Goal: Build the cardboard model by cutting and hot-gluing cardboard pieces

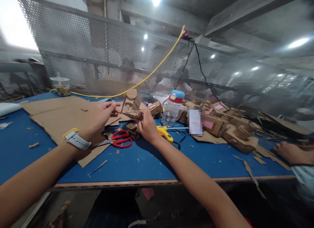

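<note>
Two bare hands hold one small cardboard model (131,104) just above a blue table (147,162). The left hand (99,116), with a grey-strapped watch (76,139) at the wrist, pinches the model's left edge with its fingertips. The right hand (147,125) is closed on its lower right corner from beneath.

The model is plain brown corrugated board: a flat base with stepped blocks glued on and a round disc on top, held tilted toward the camera.

On the table directly under the hands lie one pair of red-handled scissors (120,138), blades pointing left, and one yellow glue gun (165,133). Scraps of board are scattered around them. Large cardboard sheets (61,115) lie flat at the left. One clear bottle (173,108) with a blue-and-red cap stands just behind the right hand. To the right is a heap of similar cardboard models (228,126), some with pink parts and too jumbled to count. A third hand (290,152), another person's, rests at the far right edge. One plastic cup (61,85) stands at the back, beside a perforated metal screen (98,57).
</note>
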A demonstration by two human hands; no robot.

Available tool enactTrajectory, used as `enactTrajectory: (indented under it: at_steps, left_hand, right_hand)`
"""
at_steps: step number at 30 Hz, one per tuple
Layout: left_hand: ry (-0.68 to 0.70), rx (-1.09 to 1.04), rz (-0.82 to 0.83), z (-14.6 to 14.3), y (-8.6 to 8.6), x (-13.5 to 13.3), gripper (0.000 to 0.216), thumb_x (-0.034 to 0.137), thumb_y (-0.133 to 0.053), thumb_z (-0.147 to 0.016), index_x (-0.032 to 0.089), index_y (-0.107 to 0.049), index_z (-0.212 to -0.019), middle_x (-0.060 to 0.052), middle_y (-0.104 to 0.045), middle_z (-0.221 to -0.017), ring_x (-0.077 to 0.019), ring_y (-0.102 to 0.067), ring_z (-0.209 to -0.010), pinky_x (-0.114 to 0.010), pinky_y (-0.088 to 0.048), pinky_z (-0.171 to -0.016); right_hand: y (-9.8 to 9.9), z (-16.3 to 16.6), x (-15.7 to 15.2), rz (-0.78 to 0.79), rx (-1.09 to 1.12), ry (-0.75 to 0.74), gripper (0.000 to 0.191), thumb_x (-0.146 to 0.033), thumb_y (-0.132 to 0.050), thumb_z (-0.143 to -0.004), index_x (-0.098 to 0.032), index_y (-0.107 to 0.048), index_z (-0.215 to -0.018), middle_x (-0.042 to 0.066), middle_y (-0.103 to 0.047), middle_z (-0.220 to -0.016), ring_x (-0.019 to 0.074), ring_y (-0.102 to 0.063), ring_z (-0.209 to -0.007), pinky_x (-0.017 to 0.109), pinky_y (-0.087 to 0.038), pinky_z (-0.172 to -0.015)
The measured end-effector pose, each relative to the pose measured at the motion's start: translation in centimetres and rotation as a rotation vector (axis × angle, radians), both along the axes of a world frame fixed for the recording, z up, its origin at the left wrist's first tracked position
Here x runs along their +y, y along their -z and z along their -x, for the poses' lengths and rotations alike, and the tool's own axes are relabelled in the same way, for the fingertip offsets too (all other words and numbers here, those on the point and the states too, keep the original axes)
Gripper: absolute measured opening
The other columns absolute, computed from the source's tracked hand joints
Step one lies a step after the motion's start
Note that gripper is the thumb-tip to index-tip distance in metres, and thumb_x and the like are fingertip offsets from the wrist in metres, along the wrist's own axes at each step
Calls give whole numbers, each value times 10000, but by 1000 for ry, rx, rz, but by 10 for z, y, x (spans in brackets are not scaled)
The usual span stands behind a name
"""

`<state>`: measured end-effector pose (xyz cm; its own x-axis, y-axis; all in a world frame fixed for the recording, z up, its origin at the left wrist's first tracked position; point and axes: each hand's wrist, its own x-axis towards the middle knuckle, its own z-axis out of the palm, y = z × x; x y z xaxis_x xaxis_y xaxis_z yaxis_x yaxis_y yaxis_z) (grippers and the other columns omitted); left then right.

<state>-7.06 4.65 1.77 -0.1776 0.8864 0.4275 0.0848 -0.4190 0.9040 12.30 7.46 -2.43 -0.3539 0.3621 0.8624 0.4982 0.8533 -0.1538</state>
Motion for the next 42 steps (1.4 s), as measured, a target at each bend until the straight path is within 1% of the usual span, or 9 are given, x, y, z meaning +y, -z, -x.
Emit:
enactTrajectory:
  at_steps: [3,6,11,14,18,26,33,37,42]
  left_hand:
    - [144,-12,23,-6,-4,-3,326,478,-626,-772,187,-710,-891,-76,-726,-894,-220,-659,-870,-337,-523,-778]
    - [290,-13,55,-12,-4,-5,322,435,-672,-716,208,-708,-941,-74,-723,-1058,-272,-636,-1059,-376,-490,-909]
    - [374,-23,10,-13,5,-2,467,341,-709,-678,190,-651,-1116,-85,-696,-1160,-278,-617,-1135,-392,-459,-976]
    - [366,-10,-33,-11,7,-1,483,317,-721,-688,172,-632,-1140,-108,-692,-1169,-278,-620,-1133,-394,-459,-987]
    - [320,15,-54,-12,3,-6,472,319,-727,-672,152,-627,-1102,-122,-699,-1128,-280,-636,-1093,-400,-479,-966]
    - [292,17,-39,-17,-4,-13,441,293,-730,-597,177,-612,-1006,-97,-715,-1052,-297,-645,-1050,-424,-491,-942]
    - [305,-26,-27,-17,4,-3,421,291,-615,-640,172,-586,-1042,-67,-685,-1060,-266,-620,-1033,-389,-498,-902]
    - [296,-27,-14,-15,8,2,406,298,-613,-648,173,-583,-1034,-67,-667,-1065,-242,-618,-999,-359,-499,-861]
    - [311,-45,-8,-16,6,-2,402,287,-603,-648,171,-586,-1033,-70,-663,-1050,-262,-601,-1031,-395,-487,-885]
  right_hand:
    - [0,0,1,1,-9,-2,235,-150,-415,-864,-132,-490,-1086,152,-556,-1012,250,-534,-986,435,-477,-902]
    - [2,0,2,-39,-8,-9,254,-128,-402,-857,-129,-482,-1098,155,-560,-1017,250,-532,-984,450,-466,-927]
    - [3,-1,3,-100,-10,-18,231,-121,-415,-869,-119,-481,-1090,162,-569,-1018,246,-540,-991,434,-459,-943]
    - [2,-1,3,-70,-25,-38,220,-131,-435,-879,-132,-494,-1091,154,-567,-1030,242,-544,-1004,424,-461,-938]
    - [1,-1,2,-39,-41,-45,205,-150,-439,-896,-165,-509,-1087,139,-565,-1043,241,-538,-1024,419,-465,-932]
    - [3,-2,2,-93,-74,-8,220,-125,-376,-908,-179,-510,-1074,135,-575,-1056,228,-546,-1017,410,-485,-928]
    - [2,0,-1,-168,-88,17,216,-162,-378,-940,-181,-537,-1085,140,-583,-1082,222,-558,-1032,370,-504,-909]
    - [2,0,-2,-157,-89,8,227,-175,-365,-952,-173,-539,-1097,150,-590,-1092,228,-556,-1042,393,-503,-924]
    - [4,-1,-1,-167,-84,-12,230,-173,-377,-955,-174,-543,-1114,149,-591,-1104,221,-561,-1061,384,-497,-942]
